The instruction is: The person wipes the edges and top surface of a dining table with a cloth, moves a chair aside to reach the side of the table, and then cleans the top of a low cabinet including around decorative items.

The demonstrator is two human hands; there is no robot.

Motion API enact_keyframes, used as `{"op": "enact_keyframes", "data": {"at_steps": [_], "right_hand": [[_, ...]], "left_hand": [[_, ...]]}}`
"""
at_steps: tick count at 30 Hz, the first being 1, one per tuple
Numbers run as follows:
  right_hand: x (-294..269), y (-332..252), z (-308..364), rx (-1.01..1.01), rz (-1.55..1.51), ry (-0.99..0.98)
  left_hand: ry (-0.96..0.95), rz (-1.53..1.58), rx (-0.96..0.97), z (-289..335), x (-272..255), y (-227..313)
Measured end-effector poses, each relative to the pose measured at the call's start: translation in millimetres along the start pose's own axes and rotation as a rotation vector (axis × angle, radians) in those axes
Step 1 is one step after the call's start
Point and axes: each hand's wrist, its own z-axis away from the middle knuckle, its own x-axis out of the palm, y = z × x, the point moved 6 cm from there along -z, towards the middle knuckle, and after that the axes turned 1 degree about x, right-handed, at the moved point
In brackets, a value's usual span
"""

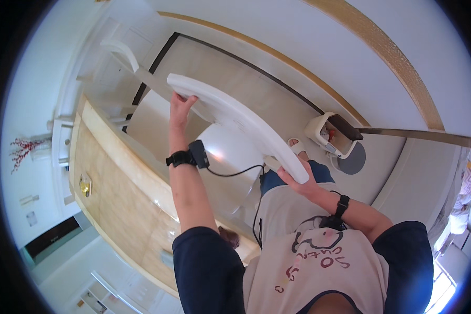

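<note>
A white chair (240, 112) with a curved top rail stands in front of me, beside the table. My left hand (181, 109) grips the far left end of its backrest, thumb on the near face. Around the other end, close to my body, my right hand (304, 180) is closed, its fingers partly hidden by the rail. The chair's glossy seat shows below the backrest; its legs are mostly hidden. Each wrist wears a black strap with a small device, and a black cable hangs from the left one.
Left of the chair runs a beige marble-look table (125, 209) holding a small dish (86, 184) with something yellow. Another white chair (121, 52) stands farther off. At right, near my foot, is an open waste bin (329, 137) by the wall (277, 31).
</note>
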Motion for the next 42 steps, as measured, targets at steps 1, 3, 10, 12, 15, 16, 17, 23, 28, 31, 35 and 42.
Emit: {"op": "enact_keyframes", "data": {"at_steps": [1,3,10,12,15,16,17,23,28,31,35,42], "right_hand": [[0.6,0.1,1.7,-0.016,-0.012,0.011],[0.5,-11.2,3.6,-0.045,-0.034,0.029],[-36.0,-35.0,-22.8,-0.104,-0.108,0.025],[-48.9,-36.0,-34.1,-0.043,-0.272,-0.017],[-82.7,-45.5,-57.6,-0.175,0.022,0.11],[-93.5,-46.6,-66.2,-0.188,0.022,0.118],[-104.3,-42.1,-75.2,-0.14,-0.022,0.116],[-169.2,-25.7,-123.2,0.019,-0.108,0.229],[-205.2,-30.1,-158.1,0.068,-0.117,0.368],[-217.9,-27.5,-168.4,0.06,-0.204,0.471],[-235.8,-29.7,-176.7,0.012,-0.266,0.571],[-259.2,-18.0,-198.9,0.032,-0.237,0.538]], "left_hand": [[0.027,0.001,0.014,0.0,1.1,3.2],[0.072,0.006,0.034,-1.1,4.6,4.7],[0.08,-0.058,0.15,-14.6,6.5,50.2],[0.091,-0.062,0.169,-29.5,14.5,59.6],[0.079,-0.064,0.187,-58.0,39.1,72.9],[0.062,-0.052,0.202,-67.7,50.2,77.6],[0.049,-0.042,0.218,-77.5,59.5,77.8],[0.062,-0.082,0.218,-149.7,104.3,63.5],[0.019,-0.027,0.201,-193.3,121.8,44.9],[0.033,-0.026,0.211,-206.1,135.6,41.2],[0.002,-0.006,0.228,-216.5,167.2,44.7],[-0.01,0.059,0.189,-232.0,191.7,41.8]]}}
